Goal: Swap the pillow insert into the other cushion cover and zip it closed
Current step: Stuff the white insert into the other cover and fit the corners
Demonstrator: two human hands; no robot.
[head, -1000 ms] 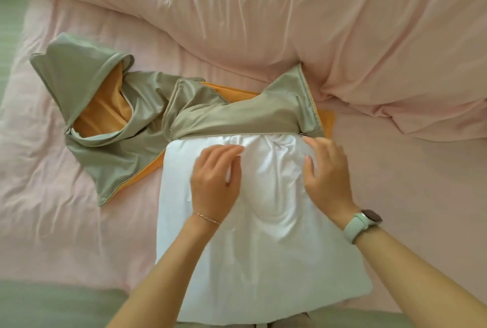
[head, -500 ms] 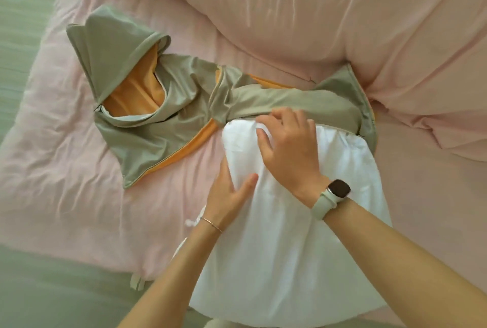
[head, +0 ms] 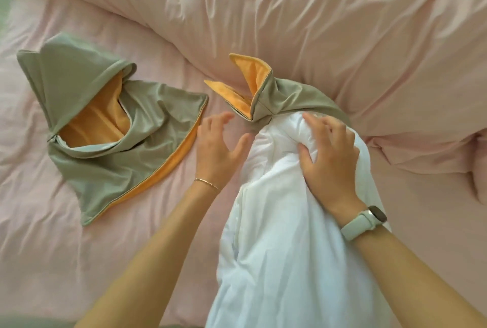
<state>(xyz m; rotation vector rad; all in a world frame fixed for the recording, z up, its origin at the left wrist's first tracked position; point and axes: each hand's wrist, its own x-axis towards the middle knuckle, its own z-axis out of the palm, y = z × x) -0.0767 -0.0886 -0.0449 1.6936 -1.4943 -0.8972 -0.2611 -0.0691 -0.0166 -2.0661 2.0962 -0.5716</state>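
The right hand point(head: 329, 159) clenches the bunched top of the white pillow insert point(head: 290, 248), whose tip sits at the mouth of the grey-and-orange cushion cover point(head: 295, 98). The left hand point(head: 218, 148) hovers beside the insert, fingers released. Best to have it hold that mouth wide while the right feeds corners in first.

My right hand point(head: 329, 159) curls its fingers into the white pillow insert point(head: 290, 248), gripping it. My left hand point(head: 220, 148) hovers just beside, fingers spread and relaxed, holding nothing.
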